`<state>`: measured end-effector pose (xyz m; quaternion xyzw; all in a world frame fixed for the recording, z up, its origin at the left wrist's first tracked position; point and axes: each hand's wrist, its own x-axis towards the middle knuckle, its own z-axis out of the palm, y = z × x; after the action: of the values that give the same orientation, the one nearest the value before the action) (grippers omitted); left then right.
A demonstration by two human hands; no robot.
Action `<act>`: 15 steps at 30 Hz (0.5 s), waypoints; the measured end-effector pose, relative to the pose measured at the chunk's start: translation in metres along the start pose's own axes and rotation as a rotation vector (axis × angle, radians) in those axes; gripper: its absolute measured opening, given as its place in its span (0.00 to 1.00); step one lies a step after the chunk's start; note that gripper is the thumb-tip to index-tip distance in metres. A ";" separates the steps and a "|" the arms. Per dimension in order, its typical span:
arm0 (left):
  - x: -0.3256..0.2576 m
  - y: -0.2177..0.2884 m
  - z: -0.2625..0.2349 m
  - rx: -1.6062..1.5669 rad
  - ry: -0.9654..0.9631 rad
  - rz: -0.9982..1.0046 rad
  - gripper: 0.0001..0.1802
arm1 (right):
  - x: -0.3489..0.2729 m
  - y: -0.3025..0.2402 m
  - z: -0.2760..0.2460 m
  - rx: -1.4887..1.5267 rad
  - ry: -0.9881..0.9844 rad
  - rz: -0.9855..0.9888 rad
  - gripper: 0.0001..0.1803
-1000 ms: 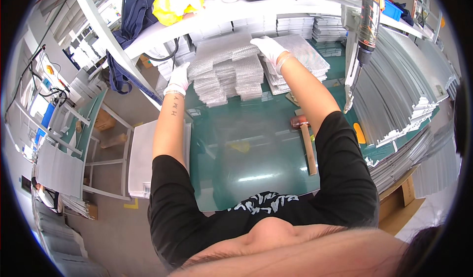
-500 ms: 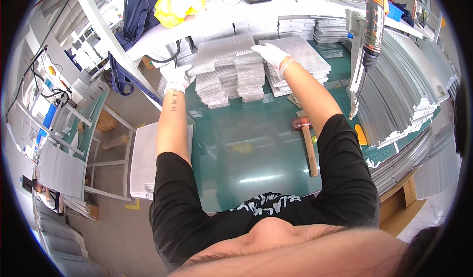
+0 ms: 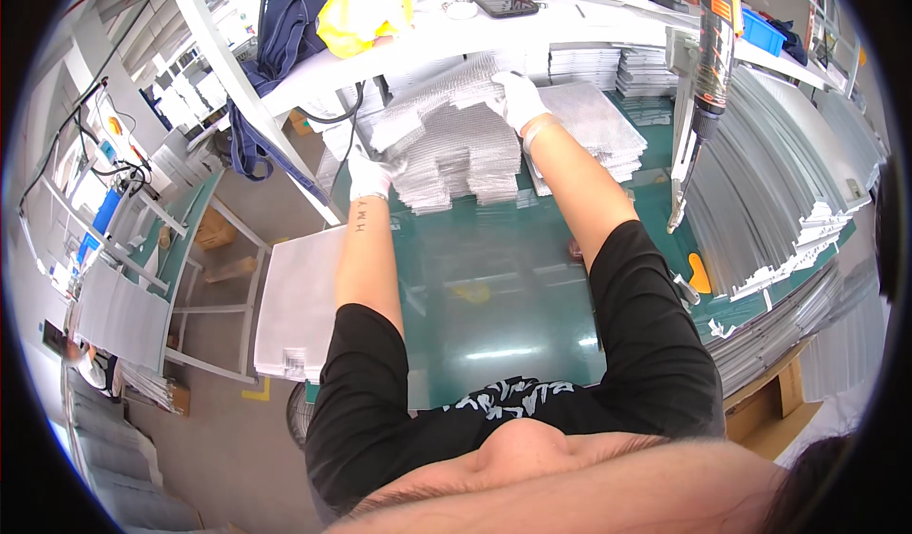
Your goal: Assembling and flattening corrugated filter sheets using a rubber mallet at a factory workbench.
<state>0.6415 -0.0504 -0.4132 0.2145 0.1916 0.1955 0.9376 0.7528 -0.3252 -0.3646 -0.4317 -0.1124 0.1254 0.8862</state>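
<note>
A stack of silvery, fine-textured sheets [image 3: 461, 159] with a notched front edge lies on the green tabletop ahead of me. Over it, the uppermost sheet [image 3: 418, 111] is tilted and raised off the pile. My right hand [image 3: 521, 102], in a white glove, has its fingers closed at that sheet's far right end. Lower down, my left hand [image 3: 370, 175], gloved too, is beside the stack's left edge with thumb and fingers apart; its fingertips are a little blurred. Just right of the pile sits a second stack of pale sheets [image 3: 594, 130], partly behind my right wrist.
A power screwdriver [image 3: 717, 49] hangs at the right, before a row of upright grey sheets [image 3: 769, 182]. A white shelf [image 3: 589, 21] crosses the back, bearing a phone [image 3: 501, 0] and a yellow bag [image 3: 366, 16]. At the left stands another pale stack [image 3: 299, 296].
The top sheet has lifted and tilted over the stack. My left hand has come nearer and rightward; my right arm has swung inward, covering most of the mallet. The whole view has shifted slightly.
</note>
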 end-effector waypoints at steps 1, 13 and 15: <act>0.000 -0.006 -0.003 -0.029 0.059 -0.059 0.49 | -0.002 -0.003 0.006 0.083 -0.035 -0.092 0.17; -0.051 -0.039 0.028 0.172 -0.321 -0.159 0.39 | -0.116 -0.033 -0.074 0.232 -0.339 -0.303 0.26; -0.035 -0.024 0.015 0.206 -0.319 -0.121 0.39 | -0.151 -0.025 -0.089 0.103 -0.320 -0.453 0.25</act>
<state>0.6255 -0.0907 -0.4023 0.3257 0.0724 0.0814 0.9392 0.6411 -0.4544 -0.4120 -0.3248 -0.3380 -0.0036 0.8833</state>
